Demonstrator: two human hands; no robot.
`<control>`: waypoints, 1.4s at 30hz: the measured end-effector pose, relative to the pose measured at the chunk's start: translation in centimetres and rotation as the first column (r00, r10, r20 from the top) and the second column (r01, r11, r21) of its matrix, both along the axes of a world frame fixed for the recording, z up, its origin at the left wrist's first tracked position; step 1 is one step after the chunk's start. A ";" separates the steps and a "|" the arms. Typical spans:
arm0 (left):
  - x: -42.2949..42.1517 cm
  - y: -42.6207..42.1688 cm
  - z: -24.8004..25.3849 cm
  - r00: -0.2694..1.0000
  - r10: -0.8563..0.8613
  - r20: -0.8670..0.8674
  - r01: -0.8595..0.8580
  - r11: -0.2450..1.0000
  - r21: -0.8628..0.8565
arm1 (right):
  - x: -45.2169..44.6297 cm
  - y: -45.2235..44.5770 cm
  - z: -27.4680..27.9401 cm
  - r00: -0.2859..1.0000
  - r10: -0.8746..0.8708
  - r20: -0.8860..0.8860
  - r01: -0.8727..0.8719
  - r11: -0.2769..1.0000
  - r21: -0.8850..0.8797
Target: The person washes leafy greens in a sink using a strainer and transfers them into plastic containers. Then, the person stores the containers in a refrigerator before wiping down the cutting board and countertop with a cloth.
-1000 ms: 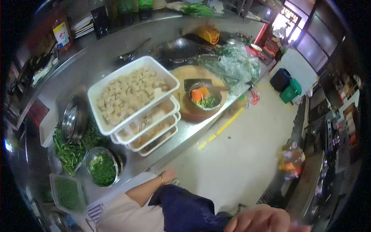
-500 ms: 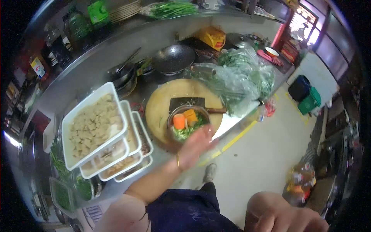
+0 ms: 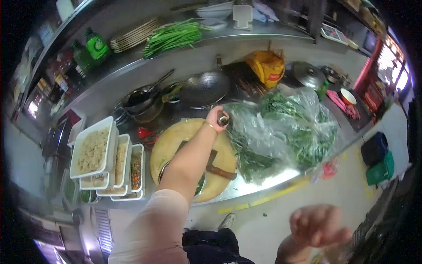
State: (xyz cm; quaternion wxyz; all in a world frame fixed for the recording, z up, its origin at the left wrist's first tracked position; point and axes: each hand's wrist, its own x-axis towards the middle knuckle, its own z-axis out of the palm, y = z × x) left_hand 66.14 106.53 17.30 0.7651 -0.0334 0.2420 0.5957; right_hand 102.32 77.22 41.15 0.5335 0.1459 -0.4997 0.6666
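My left hand (image 3: 215, 119) is closed around the wooden handle (image 3: 223, 120) of a black wok (image 3: 205, 89), which sits on the back of the counter. My left forearm crosses above a round chopping board (image 3: 176, 132) and mostly hides the bowl on it. A cleaver (image 3: 212, 159) lies on the board, its handle toward the right. To the right of my left hand, leafy greens fill clear plastic bags (image 3: 281, 136). Blurred at the lower right, my right hand (image 3: 320, 225) hangs over the floor with loosely bent fingers apart and nothing visible in it.
Stacked white trays (image 3: 93, 147) of diced food stand left of the board. Dark pans (image 3: 143, 103) sit behind it, and a yellow bag (image 3: 266, 68) stands beyond the wok. Green stalks (image 3: 173, 38) and plates (image 3: 134, 35) rest on the shelf above.
My left hand has moved from low at my side, past the bowl, up to the wok handle and closed on it. The view has swung toward the counter. My right hand's fingers have loosened.
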 end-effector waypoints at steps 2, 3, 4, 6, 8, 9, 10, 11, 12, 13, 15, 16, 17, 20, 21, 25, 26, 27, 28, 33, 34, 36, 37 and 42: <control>0.4 -2.4 4.2 0.887 -0.127 -0.445 0.122 0.992 -0.041 | 0.5 -0.6 -5.0 0.988 -0.109 0.109 0.136 0.948 -0.287; 0.3 -4.5 5.5 0.852 -0.140 -0.505 0.181 0.983 0.033 | 0.5 -1.4 -7.4 0.970 -0.145 0.197 0.220 0.870 -0.441; -0.2 -6.9 6.0 0.810 -0.146 -0.567 0.245 0.964 0.103 | 0.2 -2.3 -9.4 0.956 -0.101 0.275 0.235 0.826 -0.513; -1.1 -12.7 7.9 0.792 -0.206 -0.575 0.291 0.955 0.058 | -0.1 -4.8 -13.7 0.920 0.016 0.391 0.269 0.701 -0.661; -1.3 -20.5 9.8 0.737 -0.253 -0.626 0.286 0.957 -0.050 | -0.2 -7.9 -17.1 0.845 0.158 0.511 0.340 0.579 -0.741; -1.3 -24.7 10.9 0.637 -0.240 -0.733 0.299 0.953 -0.052 | -0.6 -9.1 -17.9 0.778 0.227 0.585 0.394 0.550 -0.737; -1.3 -29.4 12.3 0.674 -0.257 -0.692 0.301 0.952 -0.060 | -0.9 -10.1 -18.5 0.707 0.250 0.662 0.449 0.564 -0.693; -1.4 -34.3 13.2 0.713 -0.269 -0.648 0.299 0.952 -0.066 | -1.5 -10.9 -18.5 0.689 0.267 0.674 0.475 0.537 -0.698; -1.6 -39.0 13.1 0.740 -0.277 -0.613 0.327 0.944 -0.031 | -2.3 -11.6 -18.4 0.668 0.288 0.686 0.496 0.516 -0.699; -2.2 -43.6 13.1 0.766 -0.272 -0.582 0.340 0.940 0.008 | -3.6 -12.2 -18.7 0.644 0.315 0.697 0.508 0.505 -0.698; -3.5 -52.8 14.8 0.744 -0.371 -0.556 0.446 0.895 0.001 | -5.6 -14.1 -19.7 0.653 0.262 0.711 0.379 0.699 -0.606; -4.3 -57.7 14.8 0.743 -0.366 -0.560 0.462 0.886 0.034 | -7.6 -15.5 -19.4 0.680 0.185 0.709 0.316 0.799 -0.512; -5.1 -62.7 14.7 0.740 -0.363 -0.566 0.481 0.874 0.069 | -9.5 -17.3 -19.0 0.715 0.108 0.690 0.255 0.879 -0.402; -7.2 -77.0 15.8 0.761 -0.349 -0.547 0.466 0.881 0.086 | -10.3 -23.1 -30.0 0.345 -0.154 0.926 0.307 0.951 0.044; -7.8 -81.6 15.9 0.763 -0.331 -0.555 0.439 0.896 0.069 | -12.5 -25.7 -27.9 0.310 0.038 0.950 0.278 0.952 -0.128; -8.0 -96.9 12.9 0.715 -0.066 -0.696 0.182 0.979 0.094 | -21.9 -34.0 -25.3 0.182 0.315 0.931 0.112 0.934 -0.338; -7.3 -100.1 11.9 0.704 0.015 -0.710 0.081 0.991 0.102 | -24.1 -36.2 -25.1 0.235 0.326 0.916 0.043 0.938 -0.345; -7.2 -102.9 11.5 0.680 0.092 -0.727 -0.017 0.994 0.110 | -28.9 -39.7 -20.8 0.385 0.427 0.819 -0.003 0.887 -0.461; -7.8 -105.1 12.4 0.769 0.110 -0.630 -0.097 0.994 0.056 | -33.1 -43.0 -17.6 0.517 0.512 0.686 -0.062 0.822 -0.567; -12.5 -111.7 8.1 0.783 0.449 -0.431 -0.530 0.844 -0.082 | -44.4 -53.2 -17.2 0.183 0.667 0.722 -0.367 0.728 -0.579; -13.5 -113.0 7.2 0.793 0.427 -0.435 -0.534 0.831 -0.157 | -46.7 -54.2 -18.2 0.135 0.720 0.681 -0.434 0.661 -0.612; -16.4 -114.5 8.0 0.763 0.500 -0.410 -0.629 0.721 -0.290 | -51.9 -56.0 -19.8 0.025 0.815 0.579 -0.551 0.494 -0.672; -18.0 -115.6 7.5 0.721 0.571 -0.392 -0.687 0.664 -0.297 | -54.6 -56.7 -19.1 0.016 0.776 0.630 -0.584 0.519 -0.625; -26.4 -122.6 5.5 0.497 0.695 -0.519 -0.855 0.292 -0.428 | -70.3 -56.9 -21.3 -0.057 0.536 0.843 -0.550 0.687 -0.474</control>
